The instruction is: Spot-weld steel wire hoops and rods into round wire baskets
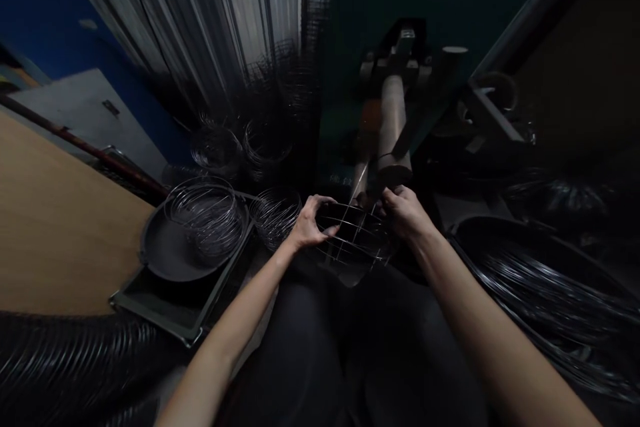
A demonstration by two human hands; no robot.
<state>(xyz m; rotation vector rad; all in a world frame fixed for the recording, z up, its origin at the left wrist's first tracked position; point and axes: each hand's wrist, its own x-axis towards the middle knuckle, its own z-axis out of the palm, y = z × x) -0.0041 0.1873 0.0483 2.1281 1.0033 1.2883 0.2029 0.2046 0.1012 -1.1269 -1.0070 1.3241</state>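
A round wire frame (356, 235) of thin metal rings and cross wires is held between my two hands, in front of the machine's cylindrical arms. My left hand (311, 224) grips its left rim, with the thumb on the near side and the fingers over the top. My right hand (404, 208) is closed at the right rim, close under the end of the upper cylinder (394, 120). What exactly its fingers pinch is partly hidden. A thin straight wire rises from the frame toward the lower cylinder.
The green machine (345, 47) stands straight ahead. To the left, a dark round basin (175, 257) holds wire rings (207, 217), with more ring stacks behind it. On the right, a large basin (467, 230) carries many metal wire rings (540, 287). A wooden panel (60, 227) borders the left.
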